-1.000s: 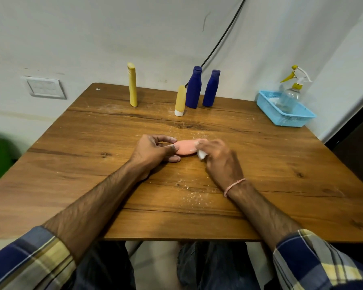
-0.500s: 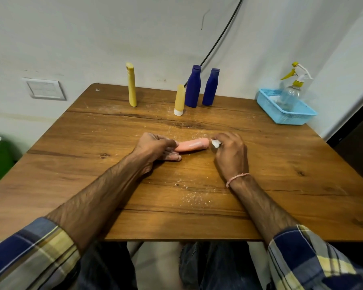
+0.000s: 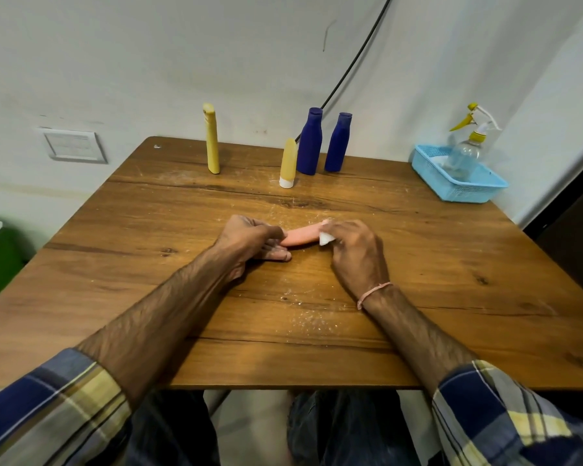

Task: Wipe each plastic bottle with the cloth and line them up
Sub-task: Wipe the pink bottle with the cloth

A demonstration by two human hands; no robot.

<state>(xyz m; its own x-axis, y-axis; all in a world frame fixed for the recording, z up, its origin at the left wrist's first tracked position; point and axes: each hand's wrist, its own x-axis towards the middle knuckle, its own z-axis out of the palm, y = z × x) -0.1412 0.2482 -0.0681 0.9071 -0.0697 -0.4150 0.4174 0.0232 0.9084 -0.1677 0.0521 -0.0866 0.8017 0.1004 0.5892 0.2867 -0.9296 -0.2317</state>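
Partly hidden pink bottle point(image 3: 300, 236), left hand point(image 3: 249, 240) gripping its end, right hand point(image 3: 357, 253) pinching half-covered cloth point(image 3: 324, 237)

no legible text, brand, number or sign is showing in this view. pink bottle point(image 3: 300, 236), tall yellow bottle point(image 3: 212, 142), short yellow bottle point(image 3: 288, 163) and both blue bottles point(image 3: 311, 142) point(image 3: 339, 142) are presenting plain coloured faces. wall plate point(image 3: 72, 145) is showing only faint marks (too blurred to read).
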